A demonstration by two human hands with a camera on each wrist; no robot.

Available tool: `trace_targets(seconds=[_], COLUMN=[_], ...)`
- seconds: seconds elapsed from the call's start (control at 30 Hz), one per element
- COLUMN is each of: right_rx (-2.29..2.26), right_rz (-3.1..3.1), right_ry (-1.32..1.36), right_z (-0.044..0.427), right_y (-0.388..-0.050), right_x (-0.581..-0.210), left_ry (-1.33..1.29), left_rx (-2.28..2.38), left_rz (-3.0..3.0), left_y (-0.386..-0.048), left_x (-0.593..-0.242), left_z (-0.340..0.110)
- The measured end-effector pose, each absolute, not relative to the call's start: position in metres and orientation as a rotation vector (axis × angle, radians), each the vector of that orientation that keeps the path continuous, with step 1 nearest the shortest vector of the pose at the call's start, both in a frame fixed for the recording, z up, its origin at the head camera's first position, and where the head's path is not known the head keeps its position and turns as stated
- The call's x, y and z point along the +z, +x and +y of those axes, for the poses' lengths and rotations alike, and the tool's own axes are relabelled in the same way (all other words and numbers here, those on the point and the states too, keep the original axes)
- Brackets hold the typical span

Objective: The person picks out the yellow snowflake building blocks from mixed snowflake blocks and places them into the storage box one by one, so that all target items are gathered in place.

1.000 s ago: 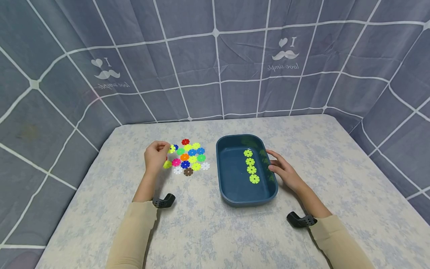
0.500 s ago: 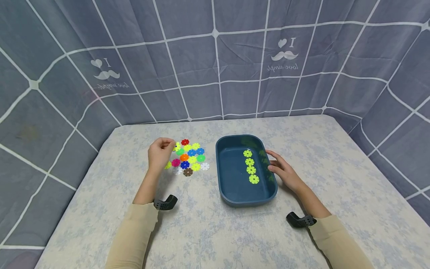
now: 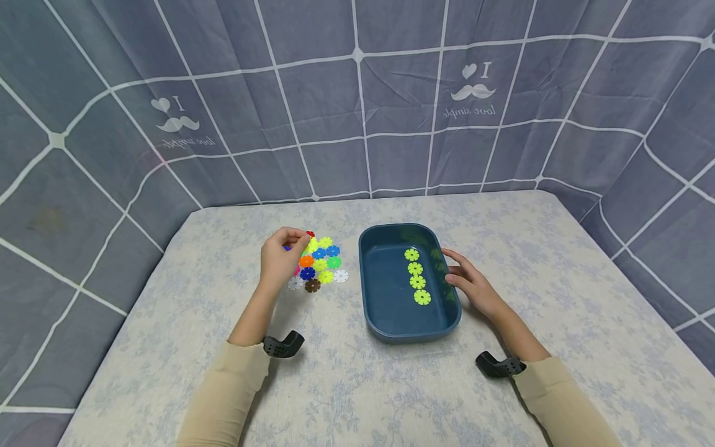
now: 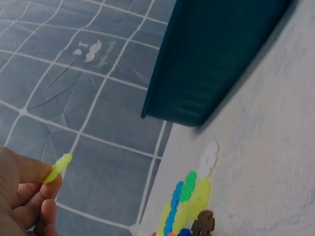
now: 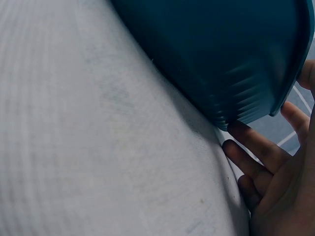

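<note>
My left hand [image 3: 279, 259] pinches a yellow-green snowflake disc [image 4: 58, 168] between thumb and forefinger, raised above a spread of coloured discs on the table. Part of that spread is hidden behind the hand; an orange disc [image 3: 306, 261], a brown disc [image 3: 313, 285] and a green disc [image 3: 334, 262] show beside it. To the right stands a dark blue plastic bin [image 3: 385, 310]. Inside, several yellow-green discs [image 3: 415, 268] lie in a line along its right part. At the bin's right wall rests my right hand [image 3: 475, 285], its fingertips touching the side and rim, fingers loosely extended.
A pale patterned cloth covers the table [image 3: 357, 397]. Behind it hangs a grey-blue checked curtain [image 3: 391, 93]. Each wrist wears a black camera mount; the left mount [image 3: 283, 344] sits in front of the disc spread.
My left hand, with the yellow-green disc pinched, has moved right across the spread towards the bin. The right hand and the bin have stayed in place.
</note>
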State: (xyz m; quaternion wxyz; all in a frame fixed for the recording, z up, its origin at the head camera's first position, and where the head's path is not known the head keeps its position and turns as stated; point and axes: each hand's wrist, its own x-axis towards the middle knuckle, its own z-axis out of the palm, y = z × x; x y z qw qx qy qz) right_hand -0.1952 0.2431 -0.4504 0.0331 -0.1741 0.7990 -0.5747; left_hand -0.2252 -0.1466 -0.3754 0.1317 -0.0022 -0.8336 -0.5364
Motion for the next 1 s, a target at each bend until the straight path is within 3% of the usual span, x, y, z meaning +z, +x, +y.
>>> trace_targets(seconds=[1.0], right_rx=[-1.764], right_rz=[2.45], right_ry=[-0.518], right_z=[0.243], right_y=[-0.195], right_x=[-0.449], left_ry=[-0.356], left_rx=[-1.659], left_rz=[-2.382], left_y=[-0.201], left_x=[-0.354], left_z=[-0.102])
